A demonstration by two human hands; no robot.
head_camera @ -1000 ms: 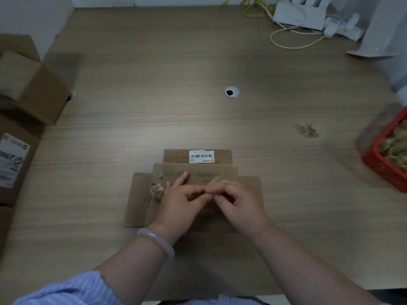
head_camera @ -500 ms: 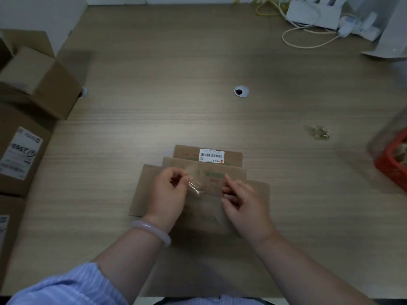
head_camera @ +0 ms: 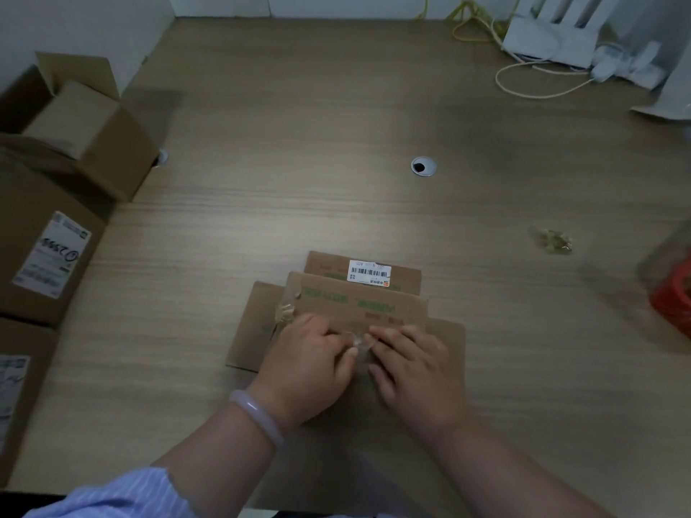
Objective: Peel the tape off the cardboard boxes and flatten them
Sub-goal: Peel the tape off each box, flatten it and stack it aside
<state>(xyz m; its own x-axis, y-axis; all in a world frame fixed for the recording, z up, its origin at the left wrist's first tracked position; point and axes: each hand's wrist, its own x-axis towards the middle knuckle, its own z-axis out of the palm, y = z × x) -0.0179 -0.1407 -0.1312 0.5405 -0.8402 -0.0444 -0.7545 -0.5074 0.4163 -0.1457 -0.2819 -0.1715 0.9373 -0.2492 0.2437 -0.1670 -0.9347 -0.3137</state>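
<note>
Head view, looking down. Flattened cardboard box (head_camera: 359, 304) lies on the bench (head_camera: 336, 125) near the front edge, with side flaps spread left and right. Green and red print on its top panel reads upside down from here. A white barcode label (head_camera: 369, 271) sits on the far flap.

Left hand (head_camera: 310, 368): over the near-left part of the box, fingers curled, grip pinching a small wad of clear tape (head_camera: 358, 340) at the fingertips.

Right hand (head_camera: 415, 372): over the near-right part, fingertips meeting those of the left hand, grip pinching the same wad from the other side.

The wad sits between the two hands, just over the box panel. Cannot tell whether it is attached to the cardboard.

A crumpled tape scrap (head_camera: 285, 312) clings to the left edge of the top panel, just beyond the left hand.

Pale bracelet (head_camera: 258, 416) on the left wrist; blue striped sleeve (head_camera: 123, 495) at the bottom of the frame.

Surroundings:
- A loose tape ball (head_camera: 553, 243) lies on the bench to the right, well apart from the box.
- Red basket (head_camera: 673, 300) at the right edge, blurred and partly cut off.
- At the left edge, an open box (head_camera: 93, 132) sits beside a labelled box (head_camera: 48, 252) bearing a white shipping sticker.
- Round cable hole (head_camera: 423, 166) in the middle of the bench.
- White router (head_camera: 549, 43) and a looped cable (head_camera: 542, 93) in the far right corner.
</note>
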